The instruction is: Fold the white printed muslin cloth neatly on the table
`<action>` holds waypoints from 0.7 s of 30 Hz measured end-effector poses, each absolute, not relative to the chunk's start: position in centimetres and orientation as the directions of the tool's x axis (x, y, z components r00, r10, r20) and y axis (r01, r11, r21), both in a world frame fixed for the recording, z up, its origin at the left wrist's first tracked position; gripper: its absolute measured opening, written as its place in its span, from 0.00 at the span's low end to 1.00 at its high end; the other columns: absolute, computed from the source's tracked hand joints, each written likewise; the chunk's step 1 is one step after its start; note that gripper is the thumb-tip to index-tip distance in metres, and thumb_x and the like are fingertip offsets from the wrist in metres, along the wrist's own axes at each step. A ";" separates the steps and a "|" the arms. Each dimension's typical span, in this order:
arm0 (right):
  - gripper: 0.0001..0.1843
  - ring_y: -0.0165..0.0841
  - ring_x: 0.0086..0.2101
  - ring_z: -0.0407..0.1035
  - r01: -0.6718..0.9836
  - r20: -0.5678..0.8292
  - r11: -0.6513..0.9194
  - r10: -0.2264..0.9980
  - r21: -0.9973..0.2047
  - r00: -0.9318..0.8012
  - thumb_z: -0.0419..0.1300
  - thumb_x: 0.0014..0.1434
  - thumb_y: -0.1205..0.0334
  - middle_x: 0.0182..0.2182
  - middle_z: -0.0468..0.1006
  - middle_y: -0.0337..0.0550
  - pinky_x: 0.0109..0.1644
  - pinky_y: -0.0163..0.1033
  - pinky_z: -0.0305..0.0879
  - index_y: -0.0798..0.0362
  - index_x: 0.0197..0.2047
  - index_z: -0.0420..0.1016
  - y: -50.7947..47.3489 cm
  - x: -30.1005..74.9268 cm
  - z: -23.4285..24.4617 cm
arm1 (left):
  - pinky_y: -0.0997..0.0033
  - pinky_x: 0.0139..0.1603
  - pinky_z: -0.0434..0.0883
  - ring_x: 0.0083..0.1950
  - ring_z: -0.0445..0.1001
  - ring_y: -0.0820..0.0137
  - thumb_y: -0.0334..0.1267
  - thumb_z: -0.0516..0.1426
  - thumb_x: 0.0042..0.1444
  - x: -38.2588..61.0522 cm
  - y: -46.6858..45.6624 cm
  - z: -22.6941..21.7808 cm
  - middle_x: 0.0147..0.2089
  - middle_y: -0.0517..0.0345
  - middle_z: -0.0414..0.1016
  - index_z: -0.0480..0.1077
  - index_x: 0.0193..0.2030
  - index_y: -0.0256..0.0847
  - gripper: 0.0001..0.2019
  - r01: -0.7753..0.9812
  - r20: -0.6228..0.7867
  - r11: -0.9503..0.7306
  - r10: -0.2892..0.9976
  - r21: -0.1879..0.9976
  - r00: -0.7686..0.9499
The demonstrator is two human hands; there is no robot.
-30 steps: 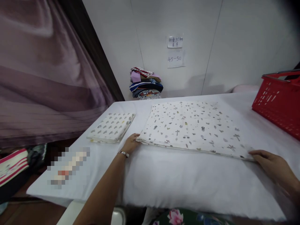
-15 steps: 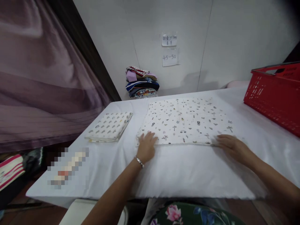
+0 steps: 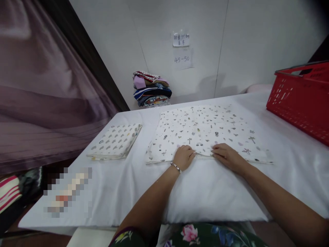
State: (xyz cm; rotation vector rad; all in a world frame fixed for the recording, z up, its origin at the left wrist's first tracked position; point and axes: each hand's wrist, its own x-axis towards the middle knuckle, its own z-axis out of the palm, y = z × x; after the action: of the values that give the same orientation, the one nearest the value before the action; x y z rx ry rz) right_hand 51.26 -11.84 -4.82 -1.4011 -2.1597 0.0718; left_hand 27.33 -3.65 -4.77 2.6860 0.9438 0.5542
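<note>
"Printed cloth?"
"Left of the red basket: thin, flat rectangle (near edge rippled)."
"Grip?"
"Left hand, right hand touch that edge; pinching, can't tell. They've drawn closer together."

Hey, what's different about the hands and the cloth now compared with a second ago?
The left hand has left the near-left corner of the spread cloth and moved right; the right hand has left the near-right corner and moved left. Both now touch the near edge around its middle; whether they grip it is unclear. The folded cloth and red basket stayed put.
</note>
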 end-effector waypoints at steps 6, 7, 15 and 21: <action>0.13 0.41 0.47 0.65 0.813 0.451 0.472 0.841 -0.342 -0.299 0.50 0.62 0.59 0.47 0.71 0.49 0.49 0.49 0.66 0.49 0.46 0.73 -11.6 50.8 -5.0 | 0.62 0.43 0.62 0.40 0.66 0.66 0.42 0.46 0.62 27.8 -3.2 -5.1 0.37 0.54 0.71 0.73 0.38 0.43 0.15 0.603 0.233 -0.697 0.708 0.388 0.667; 0.13 0.40 0.46 0.65 0.811 0.459 0.470 0.840 -0.348 -0.289 0.50 0.63 0.60 0.46 0.71 0.49 0.48 0.48 0.66 0.49 0.45 0.73 -11.6 50.7 -5.0 | 0.62 0.43 0.62 0.40 0.67 0.66 0.42 0.46 0.62 27.8 -3.1 -5.2 0.37 0.54 0.71 0.73 0.39 0.43 0.15 0.599 0.241 -0.698 0.707 0.393 0.665; 0.12 0.37 0.42 0.66 0.814 0.493 0.438 0.841 -0.381 -0.222 0.48 0.64 0.64 0.41 0.73 0.47 0.44 0.45 0.66 0.50 0.48 0.67 -11.8 50.2 -4.9 | 0.66 0.45 0.66 0.46 0.68 0.68 0.25 0.48 0.54 27.7 -3.4 -6.4 0.47 0.53 0.70 0.69 0.43 0.41 0.14 0.471 0.469 -0.788 0.614 0.395 0.634; 0.09 0.37 0.42 0.66 0.794 0.551 0.495 0.796 -0.354 -0.251 0.47 0.62 0.70 0.40 0.72 0.47 0.44 0.45 0.65 0.51 0.39 0.67 -11.5 50.6 -5.4 | 0.61 0.51 0.63 0.53 0.64 0.65 0.23 0.52 0.49 28.0 -4.3 -5.6 0.53 0.55 0.67 0.71 0.37 0.43 0.13 0.479 0.403 -0.848 0.529 0.225 0.747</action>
State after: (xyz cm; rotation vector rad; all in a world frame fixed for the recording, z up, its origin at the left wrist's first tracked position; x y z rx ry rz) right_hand 50.56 -11.49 -5.38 -1.3017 -2.0491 0.0041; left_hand 28.01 -4.33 -5.58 2.8351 0.8202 0.7034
